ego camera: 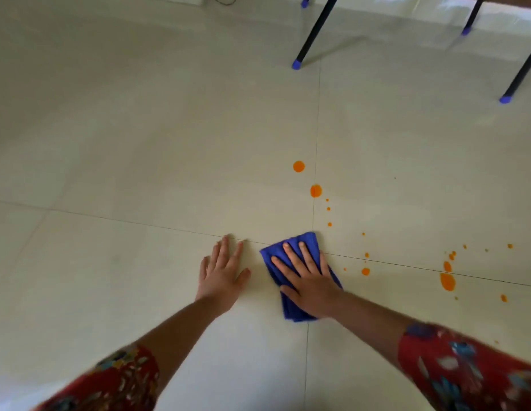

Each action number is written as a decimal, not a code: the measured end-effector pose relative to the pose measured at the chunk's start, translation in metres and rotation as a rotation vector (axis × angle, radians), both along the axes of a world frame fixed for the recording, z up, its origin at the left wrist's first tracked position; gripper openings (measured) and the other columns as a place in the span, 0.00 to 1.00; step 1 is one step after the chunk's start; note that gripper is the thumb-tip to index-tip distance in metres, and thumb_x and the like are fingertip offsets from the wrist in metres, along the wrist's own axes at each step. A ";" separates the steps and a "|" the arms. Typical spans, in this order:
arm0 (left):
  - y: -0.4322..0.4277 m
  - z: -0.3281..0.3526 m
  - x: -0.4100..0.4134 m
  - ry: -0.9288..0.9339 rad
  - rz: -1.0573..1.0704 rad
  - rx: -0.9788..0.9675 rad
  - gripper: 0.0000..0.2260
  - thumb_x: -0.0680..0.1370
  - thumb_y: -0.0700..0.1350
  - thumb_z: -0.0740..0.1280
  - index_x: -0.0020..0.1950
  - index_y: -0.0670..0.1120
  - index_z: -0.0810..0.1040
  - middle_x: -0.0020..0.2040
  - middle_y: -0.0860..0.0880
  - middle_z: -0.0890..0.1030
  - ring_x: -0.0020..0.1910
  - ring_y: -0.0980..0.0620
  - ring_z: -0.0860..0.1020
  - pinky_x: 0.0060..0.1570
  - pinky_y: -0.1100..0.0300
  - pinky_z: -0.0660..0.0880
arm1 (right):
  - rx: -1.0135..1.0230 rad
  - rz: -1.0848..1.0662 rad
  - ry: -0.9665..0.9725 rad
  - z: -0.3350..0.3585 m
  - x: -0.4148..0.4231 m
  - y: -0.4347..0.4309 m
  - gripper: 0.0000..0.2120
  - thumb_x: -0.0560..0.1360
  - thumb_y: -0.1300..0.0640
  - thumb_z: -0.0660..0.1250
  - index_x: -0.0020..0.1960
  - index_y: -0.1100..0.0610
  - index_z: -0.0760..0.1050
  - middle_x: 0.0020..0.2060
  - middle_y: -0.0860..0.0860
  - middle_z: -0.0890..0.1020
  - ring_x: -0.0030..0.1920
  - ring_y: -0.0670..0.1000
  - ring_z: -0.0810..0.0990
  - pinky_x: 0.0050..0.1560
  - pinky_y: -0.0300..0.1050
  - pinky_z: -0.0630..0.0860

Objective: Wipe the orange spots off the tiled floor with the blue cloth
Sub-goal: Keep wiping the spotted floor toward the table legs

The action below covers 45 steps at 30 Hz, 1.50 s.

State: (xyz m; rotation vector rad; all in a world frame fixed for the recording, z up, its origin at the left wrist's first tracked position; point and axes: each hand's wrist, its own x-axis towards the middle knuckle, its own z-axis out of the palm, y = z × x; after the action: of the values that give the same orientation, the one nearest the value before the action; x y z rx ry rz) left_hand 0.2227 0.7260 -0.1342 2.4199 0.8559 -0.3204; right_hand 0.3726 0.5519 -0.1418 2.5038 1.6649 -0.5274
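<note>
Pale tiled floor (140, 143) fills the view, with black furniture legs (314, 31) cut off at the top edge. The right hand (305, 280) lies spread flat on the folded blue cloth (291, 312), hiding its middle. The left hand (221, 277) presses open on bare tile. Orange spots (447, 281) lie scattered to the right; no writing shows.

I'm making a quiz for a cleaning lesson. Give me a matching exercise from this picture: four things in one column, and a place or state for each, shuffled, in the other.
Things:
1. left hand
2. blue cloth
3. round orange spot
4. chair leg cap

Places or states:
A. pressed flat under the right hand
B. blue, at the foot of a black leg
C. bare, palm down on the tile
D. unwiped, beyond the cloth

Pairs: 1-C, 2-A, 3-D, 4-B
</note>
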 end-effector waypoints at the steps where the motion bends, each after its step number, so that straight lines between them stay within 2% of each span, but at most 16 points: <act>1: -0.010 -0.003 0.002 -0.001 0.038 -0.005 0.30 0.78 0.64 0.47 0.76 0.60 0.39 0.77 0.53 0.34 0.75 0.54 0.32 0.74 0.51 0.37 | 0.030 0.021 -0.003 -0.003 -0.011 -0.010 0.29 0.80 0.35 0.42 0.78 0.42 0.44 0.79 0.49 0.48 0.78 0.58 0.48 0.69 0.69 0.59; 3: -0.024 -0.010 0.004 0.025 0.084 0.033 0.33 0.73 0.69 0.42 0.75 0.61 0.34 0.76 0.53 0.31 0.72 0.54 0.28 0.73 0.50 0.33 | 0.069 0.135 -0.041 -0.008 -0.026 -0.044 0.28 0.80 0.39 0.50 0.78 0.43 0.51 0.79 0.49 0.53 0.77 0.57 0.53 0.70 0.65 0.55; 6: -0.033 -0.015 0.005 0.053 0.102 0.141 0.35 0.74 0.70 0.44 0.74 0.61 0.31 0.74 0.53 0.28 0.73 0.52 0.28 0.72 0.50 0.32 | 0.175 0.281 -0.103 -0.009 -0.018 -0.081 0.26 0.81 0.40 0.49 0.78 0.42 0.50 0.79 0.46 0.51 0.78 0.56 0.50 0.71 0.61 0.48; 12: -0.037 -0.016 0.007 0.052 0.116 0.205 0.37 0.72 0.72 0.43 0.75 0.60 0.32 0.76 0.52 0.30 0.74 0.51 0.30 0.73 0.48 0.35 | 0.145 0.038 -0.074 -0.011 0.022 -0.045 0.26 0.81 0.41 0.49 0.78 0.41 0.52 0.78 0.46 0.55 0.78 0.55 0.53 0.71 0.64 0.57; 15: -0.045 -0.013 0.013 0.014 0.162 0.199 0.38 0.70 0.71 0.39 0.77 0.56 0.36 0.77 0.51 0.33 0.75 0.51 0.33 0.73 0.49 0.35 | 0.172 0.003 -0.066 -0.011 0.016 -0.036 0.26 0.81 0.42 0.50 0.78 0.42 0.52 0.78 0.47 0.56 0.78 0.55 0.53 0.71 0.64 0.57; 18: -0.062 -0.007 0.028 -0.030 0.128 0.183 0.36 0.72 0.67 0.38 0.78 0.55 0.40 0.77 0.51 0.34 0.76 0.50 0.34 0.73 0.50 0.35 | 0.159 0.198 -0.077 -0.011 0.012 -0.073 0.25 0.82 0.42 0.48 0.78 0.42 0.50 0.79 0.46 0.52 0.78 0.54 0.49 0.73 0.62 0.50; 21: -0.081 -0.006 0.045 -0.050 0.025 0.124 0.30 0.78 0.63 0.45 0.77 0.57 0.39 0.76 0.53 0.32 0.76 0.51 0.34 0.72 0.51 0.34 | 0.165 0.309 -0.076 -0.010 0.030 -0.113 0.24 0.83 0.42 0.45 0.78 0.41 0.49 0.79 0.44 0.49 0.78 0.54 0.47 0.73 0.60 0.45; 26: -0.094 -0.012 0.058 0.049 -0.022 0.084 0.30 0.77 0.66 0.41 0.74 0.60 0.32 0.73 0.54 0.27 0.73 0.53 0.27 0.72 0.49 0.31 | 0.186 -0.066 -0.029 -0.012 0.066 -0.089 0.24 0.82 0.41 0.42 0.77 0.37 0.44 0.78 0.42 0.48 0.78 0.47 0.43 0.74 0.62 0.52; 28: -0.094 -0.013 0.059 0.058 -0.024 0.083 0.32 0.74 0.69 0.37 0.74 0.61 0.31 0.73 0.53 0.27 0.72 0.53 0.27 0.72 0.48 0.31 | 0.207 -0.122 -0.016 -0.012 0.062 -0.084 0.25 0.81 0.43 0.45 0.78 0.40 0.46 0.78 0.44 0.51 0.78 0.50 0.46 0.73 0.63 0.54; 30: -0.096 -0.013 0.057 0.036 -0.023 0.076 0.33 0.71 0.69 0.34 0.73 0.61 0.30 0.74 0.52 0.27 0.72 0.52 0.27 0.72 0.48 0.31 | 0.179 0.013 -0.033 -0.012 0.049 -0.101 0.25 0.82 0.44 0.45 0.79 0.43 0.49 0.78 0.46 0.53 0.78 0.52 0.50 0.72 0.59 0.52; 33: -0.094 -0.013 0.057 0.027 -0.027 0.094 0.33 0.70 0.69 0.32 0.73 0.61 0.29 0.74 0.52 0.27 0.72 0.52 0.27 0.72 0.48 0.31 | 0.188 0.216 -0.020 -0.011 0.059 -0.145 0.25 0.82 0.43 0.42 0.78 0.42 0.48 0.79 0.43 0.49 0.78 0.51 0.48 0.73 0.55 0.47; 35: -0.096 -0.013 0.057 0.032 -0.030 0.109 0.33 0.70 0.69 0.32 0.73 0.60 0.29 0.74 0.52 0.27 0.72 0.52 0.27 0.72 0.48 0.30 | 0.188 0.079 -0.062 -0.014 0.085 -0.156 0.24 0.82 0.42 0.40 0.78 0.40 0.46 0.78 0.42 0.49 0.78 0.49 0.46 0.73 0.58 0.52; 37: -0.096 -0.015 0.056 0.026 -0.028 0.130 0.34 0.70 0.69 0.32 0.74 0.60 0.30 0.75 0.52 0.28 0.73 0.52 0.27 0.72 0.48 0.30 | 0.211 -0.200 -0.067 -0.017 0.108 -0.143 0.24 0.81 0.41 0.39 0.77 0.38 0.44 0.78 0.42 0.49 0.78 0.48 0.47 0.72 0.61 0.57; 40: -0.096 -0.018 0.056 0.010 -0.015 0.151 0.35 0.70 0.70 0.32 0.74 0.60 0.31 0.76 0.52 0.30 0.74 0.52 0.29 0.72 0.48 0.32 | 0.226 -0.365 -0.033 -0.015 0.103 -0.106 0.26 0.79 0.41 0.42 0.76 0.39 0.47 0.77 0.41 0.49 0.78 0.49 0.48 0.73 0.63 0.54; 44: -0.096 -0.018 0.057 0.006 -0.004 0.158 0.35 0.70 0.70 0.31 0.75 0.60 0.33 0.76 0.51 0.31 0.74 0.52 0.30 0.73 0.48 0.34 | 0.190 0.024 -0.059 -0.015 0.079 -0.125 0.25 0.82 0.44 0.45 0.78 0.41 0.49 0.78 0.43 0.50 0.78 0.49 0.47 0.75 0.57 0.48; 45: -0.096 -0.018 0.057 0.013 -0.001 0.159 0.34 0.70 0.70 0.32 0.75 0.60 0.33 0.77 0.51 0.32 0.74 0.51 0.30 0.73 0.48 0.33 | 0.189 0.045 -0.065 -0.016 0.087 -0.132 0.25 0.82 0.44 0.45 0.78 0.40 0.47 0.78 0.42 0.50 0.78 0.48 0.47 0.74 0.56 0.47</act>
State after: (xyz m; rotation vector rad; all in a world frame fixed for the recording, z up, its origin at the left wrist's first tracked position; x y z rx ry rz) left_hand 0.2797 0.6302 -0.1527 2.5665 0.9173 -0.2785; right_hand 0.4595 0.4197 -0.1579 2.5719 1.8201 -0.2941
